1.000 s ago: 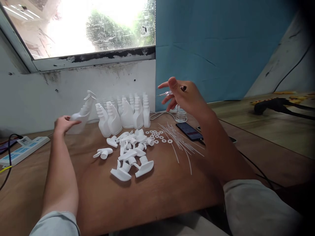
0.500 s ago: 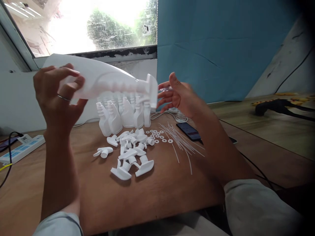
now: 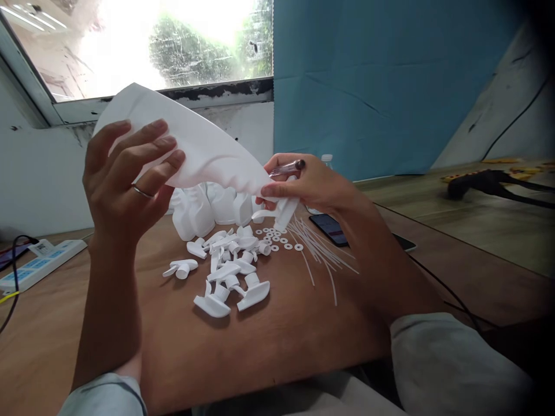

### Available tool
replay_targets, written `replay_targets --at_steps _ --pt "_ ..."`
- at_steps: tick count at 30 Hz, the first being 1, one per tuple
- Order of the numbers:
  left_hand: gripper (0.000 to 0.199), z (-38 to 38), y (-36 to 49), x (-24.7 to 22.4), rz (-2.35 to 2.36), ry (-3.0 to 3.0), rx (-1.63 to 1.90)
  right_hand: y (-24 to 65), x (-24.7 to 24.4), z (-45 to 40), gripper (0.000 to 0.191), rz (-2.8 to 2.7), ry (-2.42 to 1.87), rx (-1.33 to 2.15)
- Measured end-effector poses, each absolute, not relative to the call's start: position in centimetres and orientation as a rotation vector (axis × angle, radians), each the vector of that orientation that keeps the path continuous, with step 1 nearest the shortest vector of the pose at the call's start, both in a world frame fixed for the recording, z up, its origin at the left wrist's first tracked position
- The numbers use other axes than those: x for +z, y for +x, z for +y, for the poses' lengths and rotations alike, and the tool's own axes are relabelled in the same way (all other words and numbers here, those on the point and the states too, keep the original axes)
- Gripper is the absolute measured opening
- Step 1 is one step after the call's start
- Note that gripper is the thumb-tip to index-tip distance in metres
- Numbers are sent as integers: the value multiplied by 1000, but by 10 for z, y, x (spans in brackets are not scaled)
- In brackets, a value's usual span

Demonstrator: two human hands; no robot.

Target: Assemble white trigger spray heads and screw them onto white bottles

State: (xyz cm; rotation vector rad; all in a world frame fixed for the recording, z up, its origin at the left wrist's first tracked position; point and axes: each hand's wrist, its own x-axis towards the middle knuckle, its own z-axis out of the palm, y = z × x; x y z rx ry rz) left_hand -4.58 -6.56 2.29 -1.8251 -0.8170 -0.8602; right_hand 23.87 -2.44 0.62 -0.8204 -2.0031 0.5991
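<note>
My left hand (image 3: 130, 173) grips the body of a white spray bottle (image 3: 186, 136), fingers spread along its side. The bottle is tilted, base up at the left and neck down to the right. My right hand (image 3: 307, 182) is closed around the neck, just at the white trigger head (image 3: 285, 212). A clear pen-like stick with a dark tip (image 3: 288, 168) lies between the fingers of that hand. Below are several loose trigger heads (image 3: 225, 271), small white washers (image 3: 288, 247) and thin white tubes (image 3: 318, 245). Several white bottles without heads (image 3: 199, 211) stand behind, partly hidden.
A dark phone (image 3: 329, 229) lies right of the tubes, near my right forearm. At the left is a white power strip (image 3: 43, 266) with a black cable. A clear bottle (image 3: 327, 160) stands behind my right hand. A window and blue sheet (image 3: 347, 86) are at the back.
My right hand has moved from open beside the trigger head to closed around the bottle's neck. The bottle now tilts more steeply, head lower, and my left hand has shifted slightly right.
</note>
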Motion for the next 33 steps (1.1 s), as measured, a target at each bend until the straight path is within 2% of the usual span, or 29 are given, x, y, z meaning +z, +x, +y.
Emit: replay_targets --at_steps 4,8,11,14,17,20,23,26,33 --pt "39 -65 -53 18 -940 -1913 -743 236 -1 -10 30 -2101 -762 55" --pt "49 -66 -62 20 -1319 -2179 -904 235 -4 6 10 -2203 -629 -382" --pt "54 -70 -84 25 -1715 -2383 -1037 243 0 8 24 -2136 -651 -686" --pt "60 -65 -122 24 -1995 -2239 -1398 261 7 6 22 -1899 -653 -922" --pt "53 -37 -166 14 -1754 -1876 -1819 282 15 3 11 -1682 -672 -926" --pt "35 3 -202 -2 -1510 -1471 -2142 295 21 1 20 -1462 -677 -756" --pt "44 37 -222 -26 -1939 -1182 -2115 298 25 0 22 -1321 -637 -627" --pt "53 57 -226 -57 -2224 -1214 -2035 298 26 -1 24 -1307 -625 -619" --pt "41 79 -217 -117 -2534 -1602 -2048 296 22 -1 19 -1328 -756 -628"
